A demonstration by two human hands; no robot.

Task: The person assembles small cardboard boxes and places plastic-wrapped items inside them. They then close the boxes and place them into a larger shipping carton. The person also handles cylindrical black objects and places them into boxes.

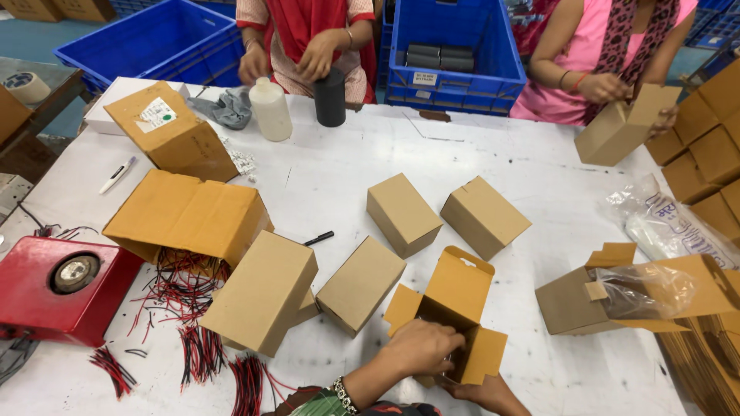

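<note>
On the white table (pixel 339 177), both hands' fingers grip the open cardboard box (pixel 455 296), left hand (pixel 420 348) reaching inside, right hand (pixel 486 393) beneath.

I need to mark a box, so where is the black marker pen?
In the head view, the black marker pen lies on the white table, left of centre, beside a closed carton.

There were five closed small brown boxes (pixel 403 213) on the white counter (pixel 331 169), and one open small box (pixel 455 308) by the two near hands (pixel 420 348). There were two bigger brown boxes (pixel 189 216), two black pens (pixel 318 238), one white bottle (pixel 270 109), one black tube (pixel 330 97) and one red machine (pixel 62 289). Behind the counter stood two blue crates (pixel 455 46).
</note>
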